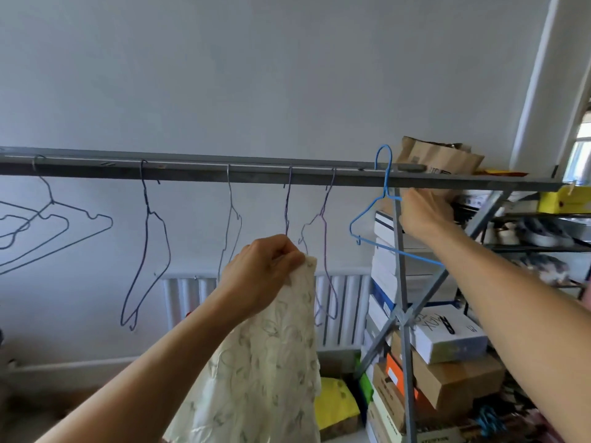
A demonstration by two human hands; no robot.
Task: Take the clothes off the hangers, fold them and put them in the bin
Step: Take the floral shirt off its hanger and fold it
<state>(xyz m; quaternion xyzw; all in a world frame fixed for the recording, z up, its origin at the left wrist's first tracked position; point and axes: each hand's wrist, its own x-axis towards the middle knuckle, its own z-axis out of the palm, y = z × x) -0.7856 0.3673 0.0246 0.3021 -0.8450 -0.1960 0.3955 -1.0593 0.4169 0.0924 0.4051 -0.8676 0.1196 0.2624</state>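
Room: a pale grey wall is faced, with a white ribbed radiator (345, 302) low down and stacked cardboard shoe boxes (447, 343) at the right.
Rail: several bare wire hangers (147, 215) are hung along a grey metal bar (256, 174); no clothes are seen hanging on it.
Left hand (262, 273): a cream, leaf-printed fabric garment (271, 362) is pinched at its top edge between thumb and curled fingers; the cloth hangs straight below the grip, under the rail's middle.
Right hand (422, 215): a thin blue wire hanger (367, 211) is gripped beside its neck, bare, its hook standing above the rail's right end.
Progress: the garment is judged off its hanger; folding and binning remain. No bin is seen.
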